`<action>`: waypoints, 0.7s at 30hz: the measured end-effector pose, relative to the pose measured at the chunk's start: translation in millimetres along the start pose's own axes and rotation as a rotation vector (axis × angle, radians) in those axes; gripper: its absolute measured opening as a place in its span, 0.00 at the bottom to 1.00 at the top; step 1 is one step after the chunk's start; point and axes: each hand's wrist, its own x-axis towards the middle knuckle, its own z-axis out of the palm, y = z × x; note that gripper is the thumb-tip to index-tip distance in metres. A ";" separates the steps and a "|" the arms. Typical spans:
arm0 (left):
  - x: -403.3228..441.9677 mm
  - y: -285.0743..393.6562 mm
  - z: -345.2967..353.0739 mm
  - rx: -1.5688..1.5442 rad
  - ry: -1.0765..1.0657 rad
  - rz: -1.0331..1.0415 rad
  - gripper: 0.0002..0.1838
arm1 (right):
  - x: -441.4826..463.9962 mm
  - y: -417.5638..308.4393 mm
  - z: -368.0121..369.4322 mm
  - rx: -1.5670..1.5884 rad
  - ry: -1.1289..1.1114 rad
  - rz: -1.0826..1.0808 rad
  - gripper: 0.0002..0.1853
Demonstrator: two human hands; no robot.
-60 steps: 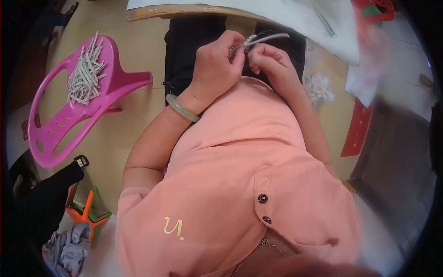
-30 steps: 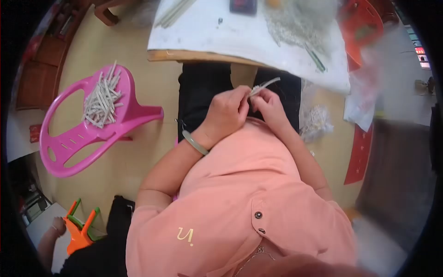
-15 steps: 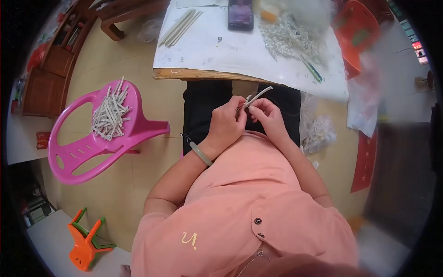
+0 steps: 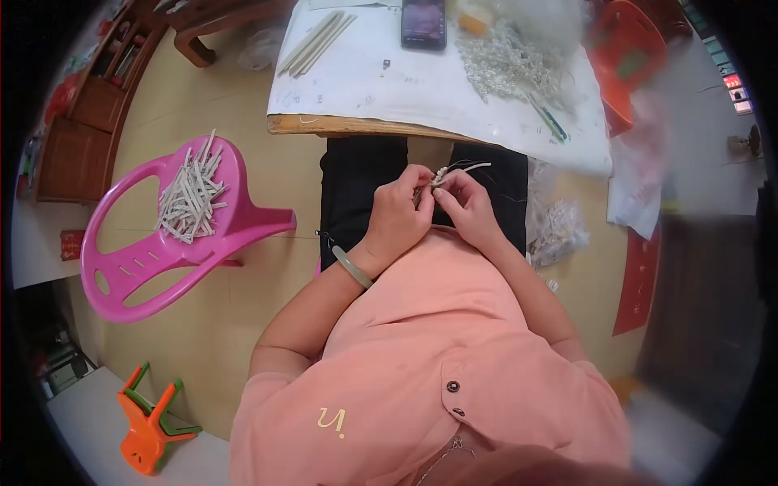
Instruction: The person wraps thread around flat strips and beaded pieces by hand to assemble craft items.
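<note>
Pale strip (image 4: 480, 166) between hands (image 4: 399, 209), shirt lettering (image 4: 331, 419) reading "in"

One wording legible: "in", yellow lowercase letters (image 4: 331, 421) on the chest of your salmon shirt (image 4: 429, 348), upside down from your camera. Red strip (image 4: 638, 283) at right carries small marks; can't make them out. Same for the red card (image 4: 71, 245) at far left. Your phone (image 4: 423, 23) screen and the faint marks on your white table cover (image 4: 381, 112): too small to read.
</note>
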 end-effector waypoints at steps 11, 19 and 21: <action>1.6 -13.6 2.0 -0.015 0.046 -0.067 0.08 | 0.6 -4.0 -3.6 -0.011 0.095 0.000 0.03; -2.1 -6.2 1.8 0.028 -0.037 0.013 0.11 | 3.9 -1.7 -3.9 -0.002 0.140 0.077 0.05; -2.4 -7.3 1.0 0.036 -0.047 0.022 0.11 | 4.1 2.7 -5.0 -0.039 0.107 0.082 0.04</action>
